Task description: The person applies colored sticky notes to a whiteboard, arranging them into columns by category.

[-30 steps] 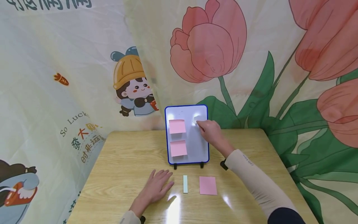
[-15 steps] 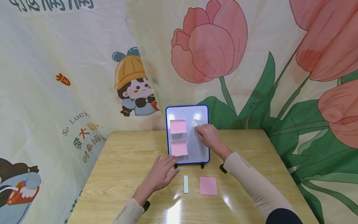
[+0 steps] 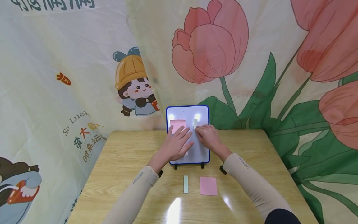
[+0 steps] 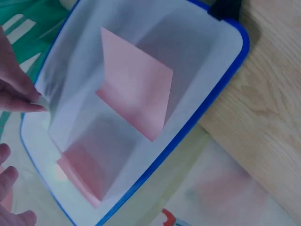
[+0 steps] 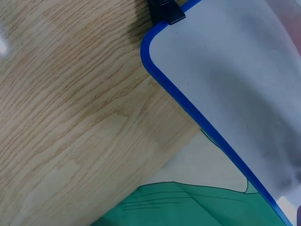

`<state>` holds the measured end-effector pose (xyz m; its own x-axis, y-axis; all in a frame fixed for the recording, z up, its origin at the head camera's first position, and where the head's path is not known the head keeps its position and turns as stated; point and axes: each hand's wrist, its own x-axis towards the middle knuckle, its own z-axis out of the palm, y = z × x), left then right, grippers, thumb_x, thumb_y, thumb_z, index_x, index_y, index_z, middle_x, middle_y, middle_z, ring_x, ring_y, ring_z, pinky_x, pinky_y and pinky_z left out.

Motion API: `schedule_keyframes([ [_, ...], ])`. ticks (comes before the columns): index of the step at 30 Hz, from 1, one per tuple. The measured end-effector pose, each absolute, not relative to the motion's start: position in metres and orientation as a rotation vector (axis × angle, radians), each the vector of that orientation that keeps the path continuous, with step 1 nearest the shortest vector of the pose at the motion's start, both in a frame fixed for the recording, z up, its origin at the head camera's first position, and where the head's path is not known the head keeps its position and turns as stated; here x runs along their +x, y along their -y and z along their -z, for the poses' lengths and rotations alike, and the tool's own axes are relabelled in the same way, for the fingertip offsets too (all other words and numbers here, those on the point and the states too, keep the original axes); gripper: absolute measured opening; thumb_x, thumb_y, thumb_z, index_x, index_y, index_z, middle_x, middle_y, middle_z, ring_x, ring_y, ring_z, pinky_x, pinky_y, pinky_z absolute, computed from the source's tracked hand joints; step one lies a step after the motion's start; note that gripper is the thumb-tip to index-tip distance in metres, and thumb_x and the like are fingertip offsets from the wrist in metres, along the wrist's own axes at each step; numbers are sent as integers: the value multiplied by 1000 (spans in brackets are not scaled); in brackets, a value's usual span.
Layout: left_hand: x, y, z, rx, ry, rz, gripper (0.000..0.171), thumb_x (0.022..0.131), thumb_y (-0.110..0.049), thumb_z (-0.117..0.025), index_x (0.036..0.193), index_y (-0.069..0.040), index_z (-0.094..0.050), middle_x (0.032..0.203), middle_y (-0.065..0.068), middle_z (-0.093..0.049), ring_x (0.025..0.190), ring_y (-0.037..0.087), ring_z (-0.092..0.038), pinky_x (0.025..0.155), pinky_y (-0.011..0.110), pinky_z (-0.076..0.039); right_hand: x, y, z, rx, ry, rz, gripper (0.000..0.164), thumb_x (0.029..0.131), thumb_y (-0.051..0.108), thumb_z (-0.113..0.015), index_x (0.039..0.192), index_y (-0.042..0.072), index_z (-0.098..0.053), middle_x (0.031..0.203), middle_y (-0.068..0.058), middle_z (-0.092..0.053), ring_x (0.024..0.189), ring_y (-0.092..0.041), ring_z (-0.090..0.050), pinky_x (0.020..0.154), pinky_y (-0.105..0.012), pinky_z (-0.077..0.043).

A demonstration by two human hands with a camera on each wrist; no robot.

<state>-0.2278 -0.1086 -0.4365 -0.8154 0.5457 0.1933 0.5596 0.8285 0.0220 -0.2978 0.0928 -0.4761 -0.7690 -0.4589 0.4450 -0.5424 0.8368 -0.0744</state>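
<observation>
A small whiteboard (image 3: 190,155) with a blue frame stands upright on the table. My right hand (image 3: 208,135) pinches the lower end of a narrow pale green sticky note (image 3: 195,123) against the board's right side. My left hand (image 3: 176,145) is in front of the board's left half with its fingers spread; whether it touches the surface I cannot tell. Behind it, an upper pink sticky note (image 3: 175,123) is partly hidden. The lower pink sticky note (image 4: 136,82) shows in the left wrist view, its loose edge lifting off the board.
On the table (image 3: 126,155) in front of the board lie a pale green sticky strip (image 3: 185,184) and a square pink sticky pad (image 3: 208,186). Black feet (image 3: 202,165) hold the board up. A printed cloth (image 3: 212,46) hangs behind the table.
My left hand has risen from the tabletop to the front of the board's left half. The right hand has slid slightly down along the green sticky note, uncovering more of it.
</observation>
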Motion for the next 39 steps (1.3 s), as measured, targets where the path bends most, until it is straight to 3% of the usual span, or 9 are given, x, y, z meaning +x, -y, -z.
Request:
schedule_keyframes([
  [6,-262,93,440,-888,2925,101,67,103,-56,-4,156,-24,-31,165,-3,-22,155,22,-12,122,59,0,-298,-95,479,762,2600,-216,25,93,23,-70,116,14,-74,114,-3,-75,109,-24,-67,96,-45,-51],
  [14,-291,79,446,-919,2969,54,65,103,-52,-1,158,-25,-23,166,-5,-17,155,21,-6,123,53,7,-297,-97,485,760,2518,-135,25,91,24,-72,113,12,-75,108,-2,-76,107,-22,-66,98,-43,-50],
  [39,-303,73,447,-869,2964,-102,64,102,-57,-5,160,-30,-13,167,-4,-13,156,26,-4,119,63,9,-295,-93,505,755,2342,-34,19,89,16,-74,103,5,-77,97,-4,-78,97,-21,-68,84,-36,-49],
])
